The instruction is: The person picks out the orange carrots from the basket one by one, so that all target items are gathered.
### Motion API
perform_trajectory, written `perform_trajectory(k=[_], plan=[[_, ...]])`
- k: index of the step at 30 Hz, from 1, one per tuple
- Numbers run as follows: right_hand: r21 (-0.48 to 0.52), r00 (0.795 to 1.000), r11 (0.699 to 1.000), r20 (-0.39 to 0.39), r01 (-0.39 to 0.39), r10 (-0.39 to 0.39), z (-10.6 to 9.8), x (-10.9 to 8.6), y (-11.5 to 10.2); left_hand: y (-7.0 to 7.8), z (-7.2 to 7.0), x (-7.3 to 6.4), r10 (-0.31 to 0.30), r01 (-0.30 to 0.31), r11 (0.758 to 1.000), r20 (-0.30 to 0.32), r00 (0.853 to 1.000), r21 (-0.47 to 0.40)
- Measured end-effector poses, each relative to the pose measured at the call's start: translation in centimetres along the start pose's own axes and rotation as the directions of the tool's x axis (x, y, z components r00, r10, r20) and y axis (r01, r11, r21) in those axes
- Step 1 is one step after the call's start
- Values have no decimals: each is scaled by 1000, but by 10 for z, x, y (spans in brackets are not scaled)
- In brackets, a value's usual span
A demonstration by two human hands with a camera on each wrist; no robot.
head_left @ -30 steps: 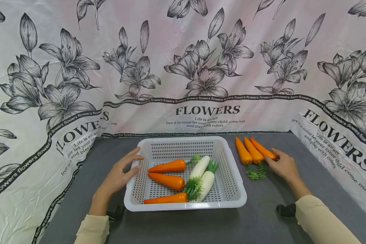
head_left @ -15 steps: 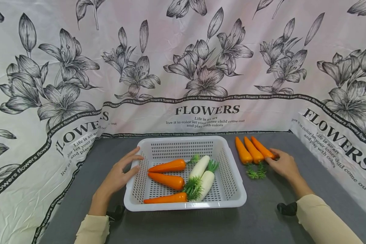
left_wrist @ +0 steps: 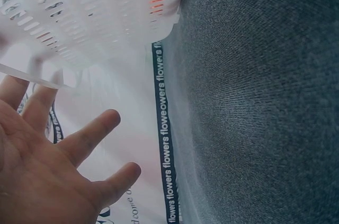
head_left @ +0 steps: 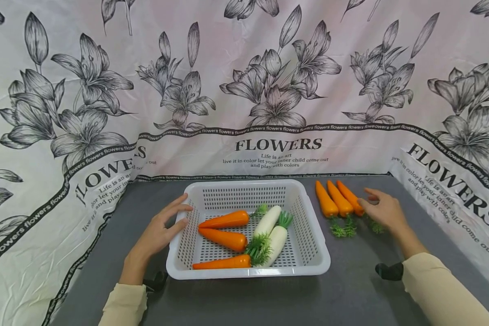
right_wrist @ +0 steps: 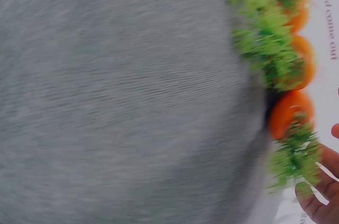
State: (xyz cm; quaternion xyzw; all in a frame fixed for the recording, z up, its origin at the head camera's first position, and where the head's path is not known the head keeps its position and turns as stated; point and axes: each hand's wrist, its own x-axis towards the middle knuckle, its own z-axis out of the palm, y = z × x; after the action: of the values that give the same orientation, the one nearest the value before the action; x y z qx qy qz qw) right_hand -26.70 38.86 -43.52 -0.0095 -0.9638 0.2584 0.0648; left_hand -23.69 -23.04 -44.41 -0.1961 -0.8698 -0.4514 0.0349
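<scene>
My left hand (head_left: 160, 230) is at the left rim of a white perforated plastic basket (head_left: 244, 273). In the left wrist view its fingers are spread, two fingertips right at the rim. The basket holds several carrots (head_left: 224, 239) with green tops and two white radishes (head_left: 278, 246). Right of it, three carrots lie in a row on the table, narrow ends pointing away: the left (head_left: 325, 201), the middle (head_left: 340, 199) and the right carrot (head_left: 350, 197). Beside the right one is my right hand (head_left: 386, 213), holding nothing; its fingers lie close to that carrot's green leaves (right_wrist: 296, 163).
The grey table (head_left: 277, 301) extends in front of the basket. A white cloth (head_left: 277, 160) printed with flowers and lettering stands along the back and both sides. Dark straps sit on both wrists.
My right hand has let go of the right carrot and drawn slightly right, uncovering its leaves. That carrot now lies closer to the middle one. The left hand stays at the basket.
</scene>
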Motion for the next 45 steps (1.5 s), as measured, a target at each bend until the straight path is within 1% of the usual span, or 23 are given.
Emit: perform_trajectory(k=[3,6,11,15,18,22,25,29,31,33,35,38,40,43,45], plan=[[15,999,999,-37,36,-36,-6,6,-12,0,-1,0,5,-5,1000,-2,1000,7],[29,995,997,-62,74,-72,-13,13,-30,0,-1,0,10,-10,1000,-4,1000,13],[68,989,988,-62,140,-136,-19,24,-70,0,-1,0,9,-9,1000,-5,1000,13],[123,980,973,-35,197,-194,-20,28,-105,1,0,0,2,-2,1000,0,1000,3],[155,967,955,-28,254,-253,-18,32,-131,1,0,0,1,-1,1000,1,1000,1],[183,941,924,-21,336,-338,-9,39,-161,1,0,-1,11,-11,1000,-2,1000,-2],[210,921,900,0,381,-389,0,43,-179,0,0,-1,18,-18,1000,-3,1000,-7],[243,897,875,34,419,-440,12,46,-200,0,0,-1,23,-23,1000,-5,1000,-5],[263,881,857,53,442,-471,18,46,-210,0,0,-1,22,-22,1000,-4,1000,-4],[284,856,833,69,476,-512,24,46,-221,1,0,-1,19,-19,1000,-4,1000,-2],[309,824,801,85,513,-560,30,46,-230,1,0,-1,17,-17,1000,-3,1000,-3],[323,774,762,122,561,-622,41,45,-243,1,-1,-1,17,-17,1000,-2,1000,-1],[328,744,748,165,577,-647,48,43,-250,0,-1,-1,16,-16,1000,-1,1000,1],[349,690,722,234,598,-685,60,40,-259,0,-1,-1,13,-13,1000,1,1000,7],[369,663,717,284,591,-693,69,39,-262,1,-1,-1,12,-12,1000,1,1000,7]])
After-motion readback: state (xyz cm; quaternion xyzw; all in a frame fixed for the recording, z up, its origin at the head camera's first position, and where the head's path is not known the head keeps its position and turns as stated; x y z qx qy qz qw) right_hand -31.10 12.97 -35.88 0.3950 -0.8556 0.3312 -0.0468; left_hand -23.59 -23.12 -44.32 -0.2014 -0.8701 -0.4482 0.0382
